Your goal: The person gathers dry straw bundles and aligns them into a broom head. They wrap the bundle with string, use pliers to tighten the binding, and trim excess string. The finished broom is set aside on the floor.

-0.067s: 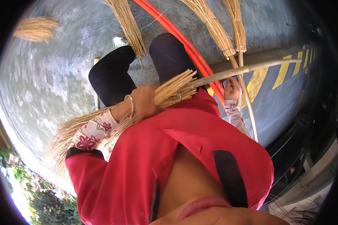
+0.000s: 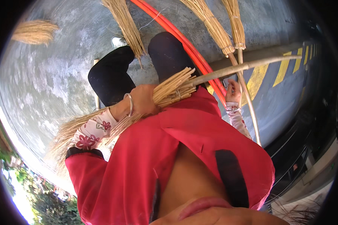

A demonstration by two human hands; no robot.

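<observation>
The left hand is closed around a bundle of straw, gripping it near its cut end, so the bundle is directly in this hand. The long axis of the bundle goes from the lower left, where the loose tips spread beside the flowered sleeve, up to the right, where the cut ends meet a long pale stick. This stick continues to the right, toward the yellow-striped curb.

The right hand is well apart from the bundle, near the stick and the orange hose; its fingers are curled, but I cannot tell what it holds.

No container is visible. More straw brooms lie on the concrete ground.
</observation>
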